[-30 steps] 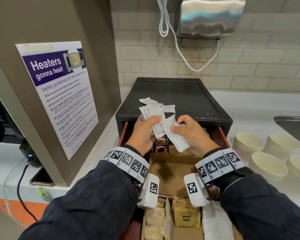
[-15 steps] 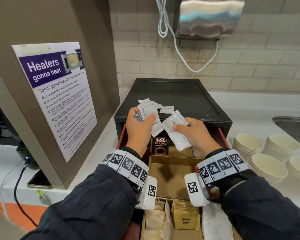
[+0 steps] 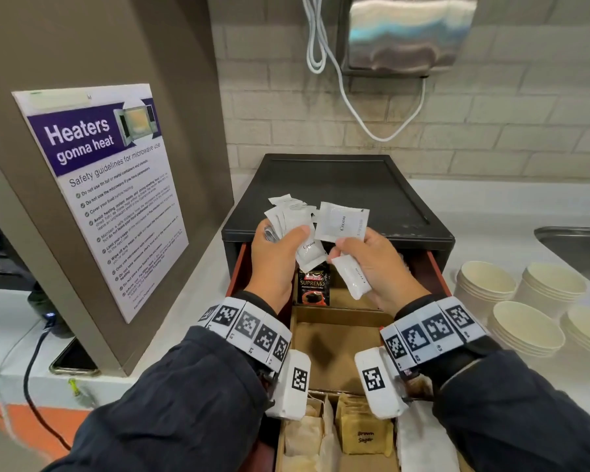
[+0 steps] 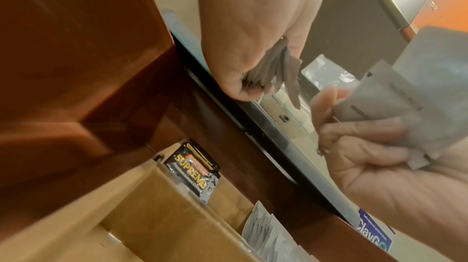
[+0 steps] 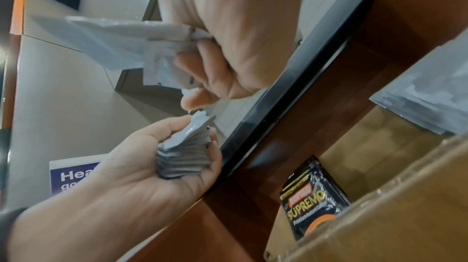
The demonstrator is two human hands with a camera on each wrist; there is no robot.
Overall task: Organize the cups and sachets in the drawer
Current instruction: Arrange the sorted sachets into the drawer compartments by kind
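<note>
My left hand (image 3: 280,247) grips a fanned stack of white cream sachets (image 3: 288,214) above the open drawer (image 3: 334,338). My right hand (image 3: 368,264) holds two more white cream sachets (image 3: 341,221), one raised between thumb and fingers, one pointing down (image 3: 353,279). The left hand's stack (image 5: 185,156) shows edge-on in the right wrist view, and the right hand's sachets (image 4: 395,96) show in the left wrist view. A black Supremo coffee sachet (image 3: 314,284) stands in the drawer's rear compartment. Stacks of cream paper cups (image 3: 525,321) sit on the counter at the right.
The drawer slides out of a black box (image 3: 338,192) on the white counter. Its front compartments hold brown sugar packets (image 3: 365,434) and tea bags (image 3: 304,437). A brown cabinet with a microwave safety poster (image 3: 106,185) stands at left; a phone (image 3: 72,362) lies beside it. A sink (image 3: 579,247) is far right.
My right hand has lifted one cream sachet upright and moved it apart from the left hand's stack. Both hands stay above the drawer.
</note>
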